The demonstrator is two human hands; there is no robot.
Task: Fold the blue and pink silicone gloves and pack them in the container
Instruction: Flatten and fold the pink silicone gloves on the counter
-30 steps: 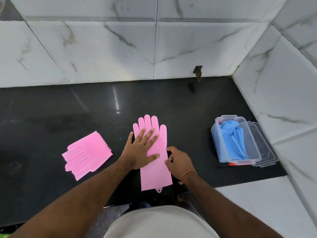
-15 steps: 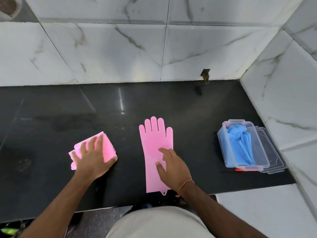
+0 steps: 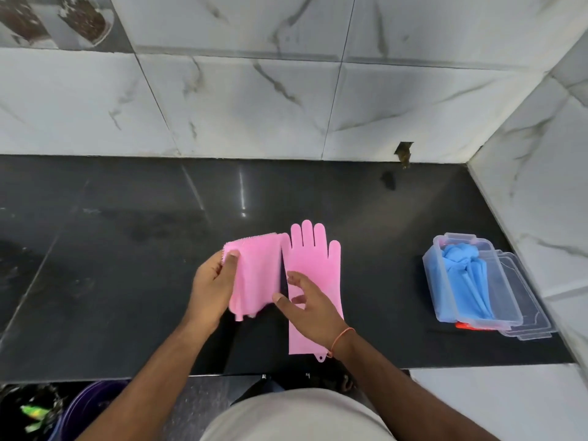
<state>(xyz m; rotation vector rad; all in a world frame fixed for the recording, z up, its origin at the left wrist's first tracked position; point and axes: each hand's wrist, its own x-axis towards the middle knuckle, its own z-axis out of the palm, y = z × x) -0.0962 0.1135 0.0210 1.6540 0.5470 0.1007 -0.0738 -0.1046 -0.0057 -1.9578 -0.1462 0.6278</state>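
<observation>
Black glossy counter, white marble-tile walls.

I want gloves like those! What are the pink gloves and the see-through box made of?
The pink gloves look like soft matte silicone or rubber: the one in the left hand droops and shows bristles. The box looks like clear, glossy hard plastic; blue gloves show through.

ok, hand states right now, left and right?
Left hand: closed on the folded pink glove, lifted off the counter.
Right hand: open, fingers spread over the flat pink glove, holding nothing.
</observation>
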